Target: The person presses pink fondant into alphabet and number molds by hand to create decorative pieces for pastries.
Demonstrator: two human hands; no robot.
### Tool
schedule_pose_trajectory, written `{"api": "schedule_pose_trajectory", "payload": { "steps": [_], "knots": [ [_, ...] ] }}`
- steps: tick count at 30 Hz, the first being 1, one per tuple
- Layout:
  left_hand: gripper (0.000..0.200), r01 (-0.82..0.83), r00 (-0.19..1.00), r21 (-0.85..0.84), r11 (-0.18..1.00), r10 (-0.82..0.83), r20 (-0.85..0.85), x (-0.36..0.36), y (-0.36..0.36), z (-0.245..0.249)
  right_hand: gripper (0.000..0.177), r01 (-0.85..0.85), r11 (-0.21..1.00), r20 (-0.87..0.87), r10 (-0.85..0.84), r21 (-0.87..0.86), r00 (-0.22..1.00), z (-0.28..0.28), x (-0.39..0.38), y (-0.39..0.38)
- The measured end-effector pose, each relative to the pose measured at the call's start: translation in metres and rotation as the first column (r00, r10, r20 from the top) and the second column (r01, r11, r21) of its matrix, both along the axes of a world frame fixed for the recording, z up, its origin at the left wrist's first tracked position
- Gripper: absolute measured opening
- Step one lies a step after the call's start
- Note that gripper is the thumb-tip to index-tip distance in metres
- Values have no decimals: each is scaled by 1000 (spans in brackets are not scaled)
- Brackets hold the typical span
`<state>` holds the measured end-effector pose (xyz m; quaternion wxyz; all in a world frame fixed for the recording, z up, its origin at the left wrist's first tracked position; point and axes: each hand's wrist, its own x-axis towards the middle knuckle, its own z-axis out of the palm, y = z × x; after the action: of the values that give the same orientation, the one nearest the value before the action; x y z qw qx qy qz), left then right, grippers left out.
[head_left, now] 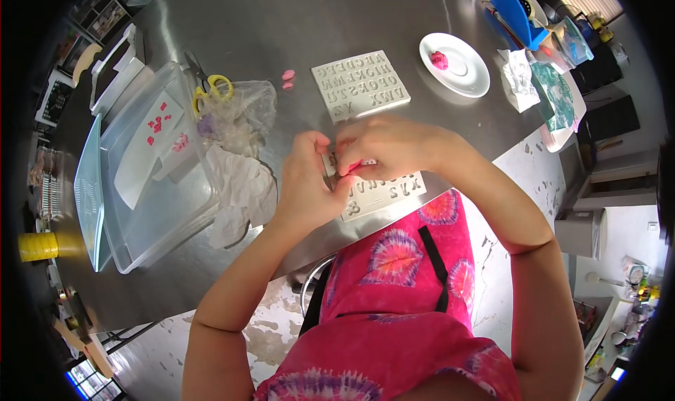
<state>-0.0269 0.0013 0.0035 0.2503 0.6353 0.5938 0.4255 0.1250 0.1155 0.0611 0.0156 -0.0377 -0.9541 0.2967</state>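
A pale letter mold (404, 189) lies at the table's front edge, partly hidden under both hands. My left hand (309, 186) is at its left side, thumb over the mold and fingers curled by the edge. My right hand (387, 148) reaches over the mold from the right, its thumb and fingertips pinched on a small piece of pink dough (356, 166). Just beyond the hands is a second letter mold (362, 85) with rows of letter cavities. To its left are small pink pieces (288, 75).
A white plate (471, 78) with a pink lump (439, 61) stands back right, near crumpled tissue (519, 81). At left are a clear plastic bin (151, 222), holding paper with pink bits, yellow-handled scissors (221, 86), a plastic bag (249, 109) and a white cloth (242, 190).
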Motion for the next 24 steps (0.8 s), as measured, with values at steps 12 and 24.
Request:
{"api": "schedule_pose_trajectory", "payload": {
  "steps": [12, 24],
  "knots": [
    [59, -116, 979, 80, 990, 128, -160, 15, 1, -13, 8, -38, 977, 66, 24, 208, 998, -1, -8, -5],
    [61, -114, 986, 89, 989, 124, -113, 16, 1, -16, 13, 232, 966, 375, -174, -116, 910, 16, -27, -1]
  ]
}}
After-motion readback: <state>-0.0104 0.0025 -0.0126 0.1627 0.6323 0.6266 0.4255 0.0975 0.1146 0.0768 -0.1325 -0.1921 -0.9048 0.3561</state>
